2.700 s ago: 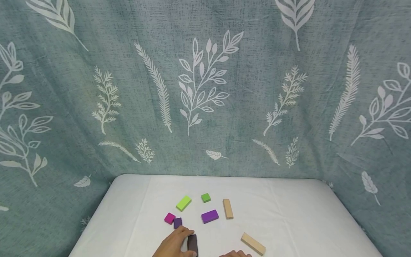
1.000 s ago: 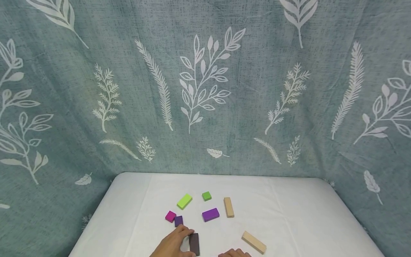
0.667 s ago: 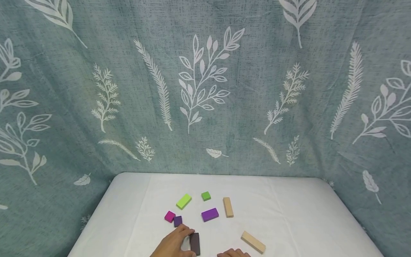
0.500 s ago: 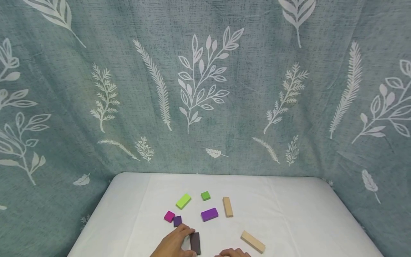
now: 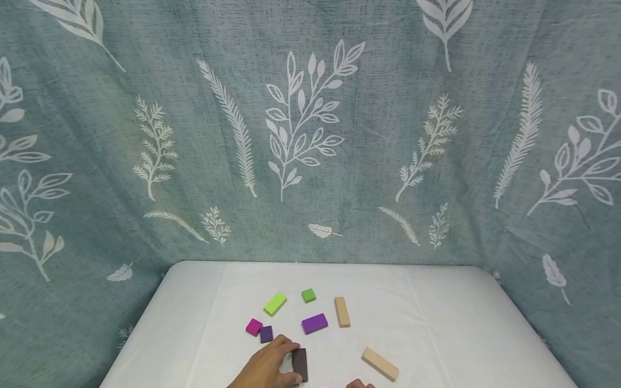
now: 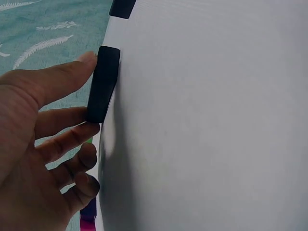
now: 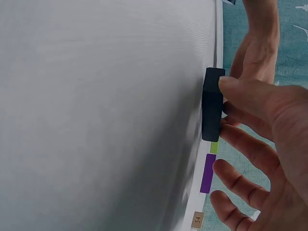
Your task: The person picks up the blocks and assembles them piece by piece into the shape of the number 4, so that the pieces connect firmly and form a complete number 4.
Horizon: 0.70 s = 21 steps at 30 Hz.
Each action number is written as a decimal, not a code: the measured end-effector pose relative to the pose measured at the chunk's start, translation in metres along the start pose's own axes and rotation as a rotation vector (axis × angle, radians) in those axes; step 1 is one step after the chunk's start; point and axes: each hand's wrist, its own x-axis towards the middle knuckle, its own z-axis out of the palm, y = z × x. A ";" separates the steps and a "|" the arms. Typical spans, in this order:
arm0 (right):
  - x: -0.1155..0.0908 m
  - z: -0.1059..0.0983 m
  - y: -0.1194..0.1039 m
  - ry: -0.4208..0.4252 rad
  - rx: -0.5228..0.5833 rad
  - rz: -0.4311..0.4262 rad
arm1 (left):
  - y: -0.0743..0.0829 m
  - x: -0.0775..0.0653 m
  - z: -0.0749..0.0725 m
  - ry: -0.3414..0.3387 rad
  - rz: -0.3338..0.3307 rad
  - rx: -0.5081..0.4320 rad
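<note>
Dark brown block (image 5: 300, 365) and near-black block (image 7: 212, 103): 2 smooth oblongs, both pinched.
The dark brown block runs near to far at the white tabletop (image 5: 436, 323), gripped by its 2 ends in the left hand (image 5: 267, 367); whether it touches the surface is unclear. The near-black block is pinched near its 2 ends by the right hand (image 7: 281, 134).

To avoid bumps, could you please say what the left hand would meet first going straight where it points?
Beyond the dark block it holds, probably the purple block, though depth is unclear.
</note>
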 end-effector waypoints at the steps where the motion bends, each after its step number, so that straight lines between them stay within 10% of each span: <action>1: -0.002 0.006 0.003 0.005 0.001 0.010 | 0.001 0.001 0.001 0.002 0.002 0.005; 9: -0.003 0.028 0.003 0.161 -0.076 -0.051 | 0.005 0.009 0.009 0.063 0.088 0.052; 21: 0.002 0.010 -0.019 0.152 -0.023 -0.013 | 0.016 0.018 0.017 0.058 0.136 0.051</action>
